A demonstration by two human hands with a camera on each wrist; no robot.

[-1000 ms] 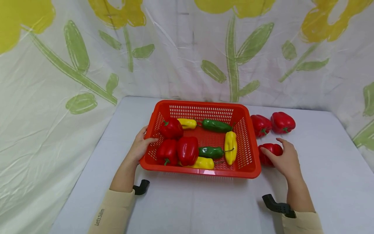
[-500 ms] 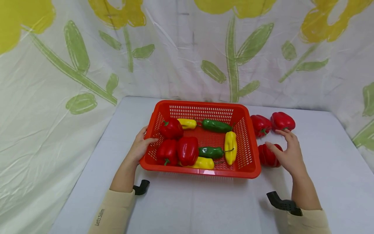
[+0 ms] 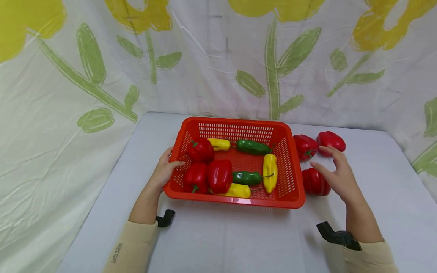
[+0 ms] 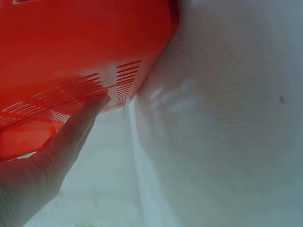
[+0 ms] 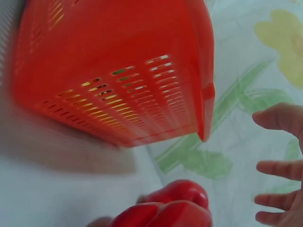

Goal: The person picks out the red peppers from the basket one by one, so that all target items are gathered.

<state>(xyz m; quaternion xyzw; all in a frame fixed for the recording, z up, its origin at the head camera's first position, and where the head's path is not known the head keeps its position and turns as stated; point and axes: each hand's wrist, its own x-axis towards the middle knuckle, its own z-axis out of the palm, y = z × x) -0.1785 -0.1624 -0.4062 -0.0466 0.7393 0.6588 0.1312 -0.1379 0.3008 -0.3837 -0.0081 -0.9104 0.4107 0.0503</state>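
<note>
The slotted red plastic basket (image 3: 239, 200) rests on the white-covered tabletop (image 3: 259, 235), long axis running left to right in front of the person. The left hand (image 3: 162, 172) grips its left end, thumb over the rim, fingers along the outer wall. The right hand (image 3: 342, 179) is off the basket's right end, thumb and fingers spread apart, holding nothing.

Governing relation: right hand to loose peppers. A glossy, lobed red bell pepper (image 3: 315, 184) lies on the tabletop just beside the basket's right wall, left of the right palm and slightly nearer the person than the thumb tip. Its body is blocky; no clear long axis can be fixed. The right hand is the nearer; the left is at the opposite end of the basket.

Beyond it, a rounded red bell pepper with a green stem (image 3: 305, 147) has its stem end toward the person. To the right of that lies a smooth red bell pepper (image 3: 331, 140), its lower edge overlapped by the right fingertips in the head view; contact cannot be determined.

Basket contents: blocky red bell peppers (image 3: 219, 176) at left, elongated yellow peppers (image 3: 270, 173) and elongated green peppers (image 3: 253, 147).
</note>
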